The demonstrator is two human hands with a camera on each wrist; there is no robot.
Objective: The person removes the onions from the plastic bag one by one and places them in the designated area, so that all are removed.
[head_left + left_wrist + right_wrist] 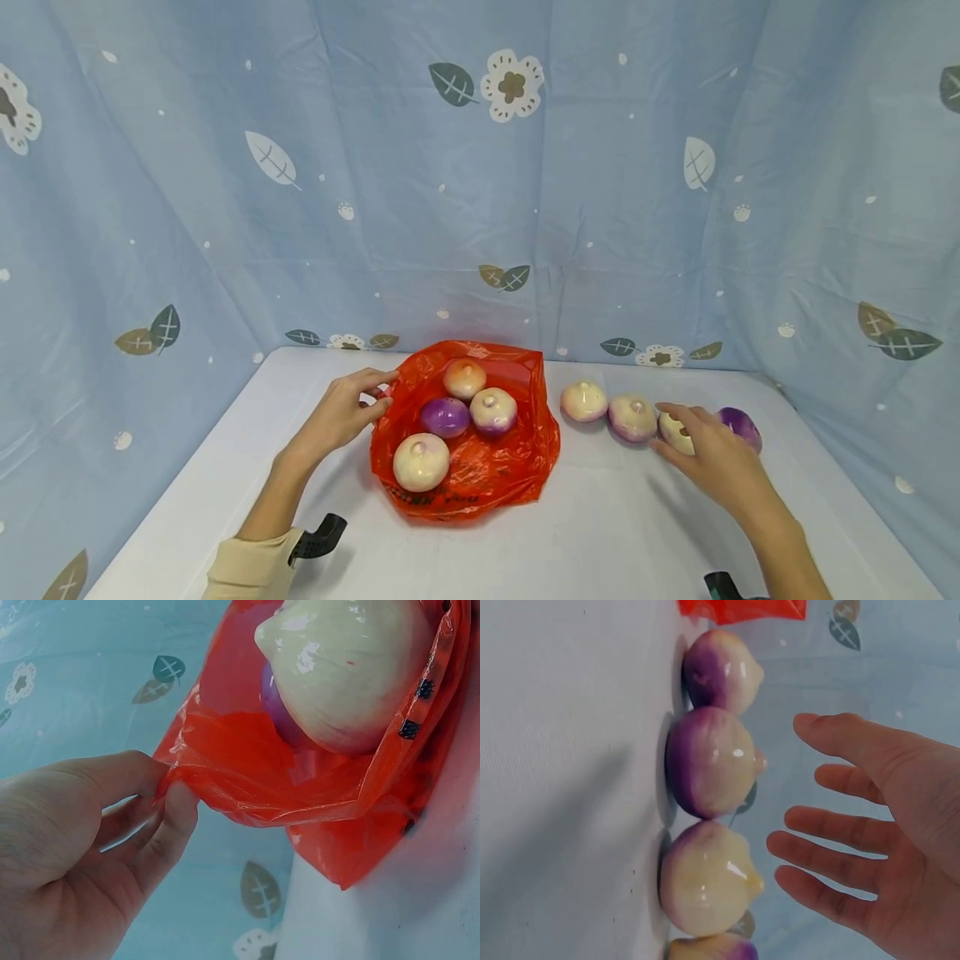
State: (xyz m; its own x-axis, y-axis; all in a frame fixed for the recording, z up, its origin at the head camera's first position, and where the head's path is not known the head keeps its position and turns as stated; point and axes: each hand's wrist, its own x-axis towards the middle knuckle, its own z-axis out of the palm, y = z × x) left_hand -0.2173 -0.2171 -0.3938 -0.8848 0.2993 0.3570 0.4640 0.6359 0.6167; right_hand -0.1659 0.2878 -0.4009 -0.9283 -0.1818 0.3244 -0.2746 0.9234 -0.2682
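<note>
Two hands work over a white table [600, 533], one at each side of an orange plastic bag [480, 475]. Left hand [341, 412] reaches in from the near left corner, forearm angled toward the bag, a cream sleeve [251, 567] at the wrist. Its thumb and fingers pinch the bag's left rim; the left wrist view shows the thin film caught between them, which the head view leaves unclear. Four onions lie inside the bag, the nearest a pale onion [421, 461].

Right of the bag, four more onions stand in a row on the table. Right hand [712, 454] stretches in from the near right, palm down, over the third onion [675, 433]. The right wrist view shows its fingers [832, 832] straight and spread, just off the onions, gripping nothing.
</note>
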